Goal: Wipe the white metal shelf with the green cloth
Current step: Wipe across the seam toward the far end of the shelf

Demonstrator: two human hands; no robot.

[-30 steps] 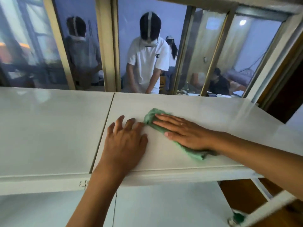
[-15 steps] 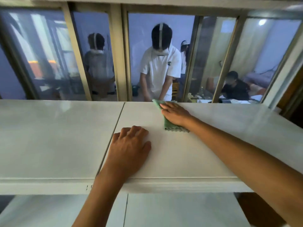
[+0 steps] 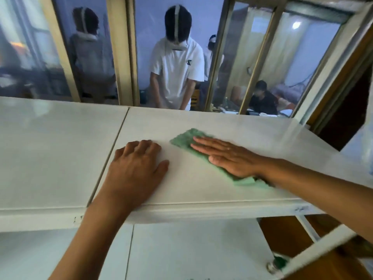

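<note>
The left hand [image 3: 137, 168] lies palm down on the white metal shelf [image 3: 60, 158], just to the right of the seam [image 3: 109, 156] between its two panels; the fingers are bent slightly at the knuckles, the thumb is spread out to the right, and it holds nothing. Its bare forearm runs down over the shelf's front edge toward the lower left. To its right, apart from it, the green cloth [image 3: 184, 138] lies spread flat on the same panel, stretching from beyond the fingertips of the right hand [image 3: 228, 156] back under the heel of that palm. The right hand presses on the cloth with straight fingers held close together, pointing left and away, thumb alongside; it pins the cloth flat and does not clutch it. Its forearm comes in from the lower right across the shelf's corner. Beyond both hands, behind the shelf's far edge, glass panes in tan frames show a person in a white T-shirt [image 3: 177, 63]. Half a second ago the right hand and cloth were at the far edge of the shelf, bunched smaller; now they are nearer the front edge, the cloth drawn out longer, while the left hand has kept its place beside the seam.
</note>
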